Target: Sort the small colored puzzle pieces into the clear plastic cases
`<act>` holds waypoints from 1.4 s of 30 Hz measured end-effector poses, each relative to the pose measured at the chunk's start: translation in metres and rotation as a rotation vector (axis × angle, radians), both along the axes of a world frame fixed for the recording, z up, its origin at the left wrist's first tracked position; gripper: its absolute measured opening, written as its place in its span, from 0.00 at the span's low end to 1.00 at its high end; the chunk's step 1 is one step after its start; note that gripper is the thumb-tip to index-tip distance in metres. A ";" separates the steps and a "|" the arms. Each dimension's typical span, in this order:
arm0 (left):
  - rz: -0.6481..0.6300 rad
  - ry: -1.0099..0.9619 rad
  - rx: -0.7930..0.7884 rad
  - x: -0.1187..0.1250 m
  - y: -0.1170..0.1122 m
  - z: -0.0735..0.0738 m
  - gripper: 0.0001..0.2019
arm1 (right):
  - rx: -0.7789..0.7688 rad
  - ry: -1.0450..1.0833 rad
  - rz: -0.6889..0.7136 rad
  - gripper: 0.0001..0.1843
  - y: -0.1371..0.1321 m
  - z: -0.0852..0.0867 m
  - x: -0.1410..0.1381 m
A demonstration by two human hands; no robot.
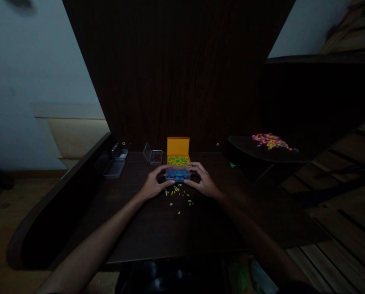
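Observation:
Between my two hands is a clear plastic box with blue pieces inside. The fingers and thumb of my left hand grip its left end, and those of my right hand grip its right end. Right behind it stands a yellow box with its lid raised, holding green pieces. Small pale yellow pieces lie scattered on the dark table just in front of the clear box. I cannot tell whether the clear box rests on the table or is lifted slightly.
Left of the yellow box, a small clear box with dark red pieces has its lid up. Farther left are a clear tray and another small clear box. A pile of pink and yellow pieces sits on a dark shelf at right.

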State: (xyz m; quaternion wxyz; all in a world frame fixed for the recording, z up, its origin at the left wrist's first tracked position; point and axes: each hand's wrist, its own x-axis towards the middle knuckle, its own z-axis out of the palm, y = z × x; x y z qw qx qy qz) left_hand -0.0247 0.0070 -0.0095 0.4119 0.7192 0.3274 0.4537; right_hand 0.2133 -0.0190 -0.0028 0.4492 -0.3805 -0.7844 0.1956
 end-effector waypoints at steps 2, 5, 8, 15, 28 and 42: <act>-0.004 -0.029 -0.031 0.001 -0.001 0.000 0.28 | 0.036 -0.054 -0.006 0.24 -0.001 0.000 -0.001; -0.010 -0.063 -0.046 0.002 -0.002 0.002 0.28 | 0.076 -0.083 0.022 0.29 0.000 -0.003 -0.003; 0.016 -0.048 0.003 0.003 -0.003 0.004 0.26 | 0.115 -0.105 0.042 0.28 0.001 -0.007 -0.005; 0.017 -0.015 0.066 0.003 -0.002 -0.001 0.28 | 0.120 -0.162 -0.009 0.25 0.000 -0.008 -0.004; 0.064 0.228 0.251 -0.004 -0.003 0.016 0.30 | 0.125 -0.143 0.014 0.30 -0.002 -0.008 -0.007; 0.342 0.229 0.048 -0.068 -0.018 0.013 0.34 | 0.055 -0.087 -0.016 0.36 -0.003 -0.007 -0.006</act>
